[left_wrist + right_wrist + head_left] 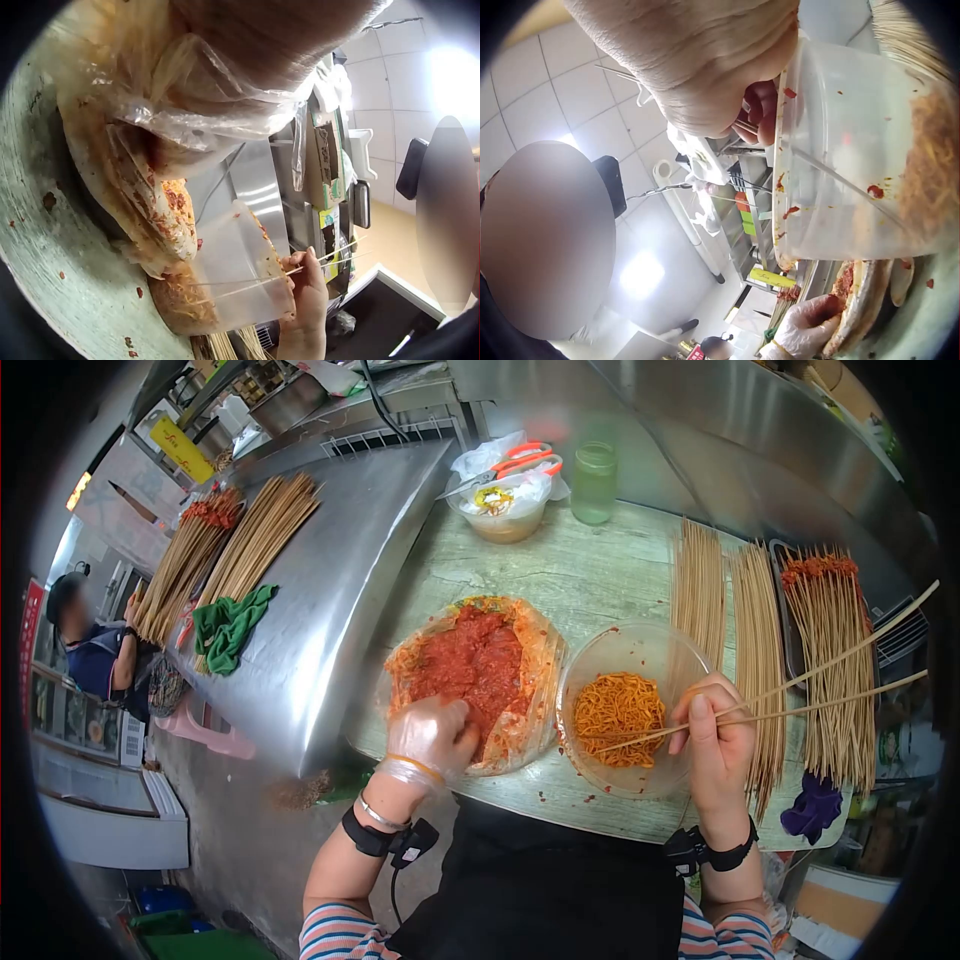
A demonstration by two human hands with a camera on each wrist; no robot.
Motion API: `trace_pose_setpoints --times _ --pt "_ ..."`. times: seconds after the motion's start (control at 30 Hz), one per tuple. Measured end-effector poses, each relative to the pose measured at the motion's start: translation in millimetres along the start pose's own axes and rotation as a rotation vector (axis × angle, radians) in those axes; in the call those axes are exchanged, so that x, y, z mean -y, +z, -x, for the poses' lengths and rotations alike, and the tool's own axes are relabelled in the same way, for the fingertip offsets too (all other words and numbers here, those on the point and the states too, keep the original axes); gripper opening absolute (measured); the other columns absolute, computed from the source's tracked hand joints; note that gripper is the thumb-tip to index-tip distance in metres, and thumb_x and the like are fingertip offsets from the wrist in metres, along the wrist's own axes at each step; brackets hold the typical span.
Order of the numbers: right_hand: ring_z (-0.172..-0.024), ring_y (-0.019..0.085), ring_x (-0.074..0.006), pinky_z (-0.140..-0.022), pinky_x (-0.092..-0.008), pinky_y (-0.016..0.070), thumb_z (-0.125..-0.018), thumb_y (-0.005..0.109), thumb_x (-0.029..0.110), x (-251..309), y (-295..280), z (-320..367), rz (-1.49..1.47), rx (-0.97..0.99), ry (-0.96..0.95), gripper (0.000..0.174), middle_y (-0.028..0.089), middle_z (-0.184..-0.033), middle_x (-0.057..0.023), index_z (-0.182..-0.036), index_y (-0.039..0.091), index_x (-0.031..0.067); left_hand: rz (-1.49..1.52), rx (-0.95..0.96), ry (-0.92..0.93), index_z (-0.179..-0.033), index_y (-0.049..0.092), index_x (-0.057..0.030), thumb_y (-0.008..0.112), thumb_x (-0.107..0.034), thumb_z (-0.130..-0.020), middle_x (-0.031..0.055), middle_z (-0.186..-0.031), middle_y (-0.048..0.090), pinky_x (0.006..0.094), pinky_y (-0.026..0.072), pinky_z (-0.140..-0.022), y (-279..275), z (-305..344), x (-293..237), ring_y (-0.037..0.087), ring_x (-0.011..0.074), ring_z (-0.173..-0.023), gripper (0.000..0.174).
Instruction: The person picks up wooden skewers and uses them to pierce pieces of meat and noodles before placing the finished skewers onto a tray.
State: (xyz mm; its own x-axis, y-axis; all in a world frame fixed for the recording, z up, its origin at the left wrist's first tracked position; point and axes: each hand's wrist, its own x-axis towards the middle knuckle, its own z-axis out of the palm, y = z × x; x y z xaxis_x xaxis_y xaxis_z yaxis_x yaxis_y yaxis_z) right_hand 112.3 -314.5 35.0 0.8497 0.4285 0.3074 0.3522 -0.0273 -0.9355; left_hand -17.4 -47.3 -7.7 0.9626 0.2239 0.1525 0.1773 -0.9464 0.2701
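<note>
My left hand (432,738), in a clear plastic glove, has its fingers curled at the lower edge of a plastic-lined bowl of red paste (470,660); its fingertips are hidden in the head view. In my bare right hand (716,738) are two long thin sticks (835,710), pinched between thumb and fingers. Their tips reach into orange noodle-like strands (620,718) at the bottom of a clear round tub (640,645). The tub stands just right of the bowl. In the right wrist view a stick (847,180) shows through the tub wall.
Bundles of skewers (700,585) lie at the right, some red-tipped (820,575) on a dark tray. Scissors (520,460) rest on a bowl beside a green jar (594,485). A purple cloth (812,808) lies near the right corner. A person (95,650) stands far left, by more skewers (265,530).
</note>
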Motion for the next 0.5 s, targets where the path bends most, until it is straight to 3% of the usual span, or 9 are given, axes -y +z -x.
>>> trace_pose_setpoints --times 0.13,0.23,0.37,0.4,0.5 --pt "-0.051 0.049 -0.0081 -0.048 -0.0206 0.0387 -0.093 0.048 0.012 0.4 -0.8 -0.1 0.004 -0.008 -0.002 0.026 0.047 -0.074 -0.0049 -0.073 0.054 -0.0017 -0.011 -0.178 -0.038 -0.067 0.057 -0.0072 0.07 -0.02 -0.069 0.0107 -0.069 0.059 0.042 0.0464 -0.057 -9.4 -6.2 16.8 0.058 0.0315 -0.066 0.018" --pt "-0.051 0.049 -0.008 -0.047 -0.0207 0.0384 -0.093 0.048 0.012 -0.1 -0.3 -0.6 0.007 -0.01 -0.011 0.025 0.048 -0.073 -0.0048 -0.072 0.054 -0.0016 0.035 -0.198 -0.11 -0.069 0.058 -0.0073 0.071 -0.018 -0.067 0.0115 -0.072 0.059 0.041 0.0472 -0.059 -14.6 -14.3 19.8 0.059 0.0314 -0.069 0.017" --pt "-0.05 0.049 -0.008 -0.046 -0.021 0.0377 -0.093 0.048 0.011 0.3 -0.1 -1.1 0.009 -0.021 -0.016 0.025 0.047 -0.07 -0.0045 -0.072 0.054 -0.0014 -0.299 -0.159 -0.025 -0.076 0.06 -0.0084 0.062 -0.012 -0.071 0.0115 -0.079 0.061 0.0388 0.0485 -0.063 -10.9 -12.7 45.1 0.059 0.0315 -0.075 0.007" --pt "-0.05 0.049 -0.0079 -0.046 -0.021 0.0376 -0.093 0.049 0.011 0.0 -0.7 -1.1 0.018 -0.019 -0.019 0.026 0.047 -0.07 -0.0045 -0.071 0.054 -0.0013 -0.323 -0.287 -0.002 -0.077 0.061 -0.0083 0.058 -0.009 -0.071 0.0111 -0.08 0.061 0.0397 0.0487 -0.064 -14.1 -14.1 40.2 0.059 0.0308 -0.077 0.007" --pt "-0.049 0.048 -0.0079 -0.045 -0.0213 0.037 -0.093 0.049 0.011 -0.1 -0.6 -1.9 0.036 -0.02 -0.021 0.026 0.047 -0.069 -0.0042 -0.07 0.054 -0.0009 -0.389 -0.404 -0.027 -0.076 0.062 -0.008 0.058 -0.01 -0.071 0.0111 -0.081 0.061 0.0405 0.0489 -0.064 -21.5 -18.6 38.4 0.059 0.0309 -0.076 0.006"
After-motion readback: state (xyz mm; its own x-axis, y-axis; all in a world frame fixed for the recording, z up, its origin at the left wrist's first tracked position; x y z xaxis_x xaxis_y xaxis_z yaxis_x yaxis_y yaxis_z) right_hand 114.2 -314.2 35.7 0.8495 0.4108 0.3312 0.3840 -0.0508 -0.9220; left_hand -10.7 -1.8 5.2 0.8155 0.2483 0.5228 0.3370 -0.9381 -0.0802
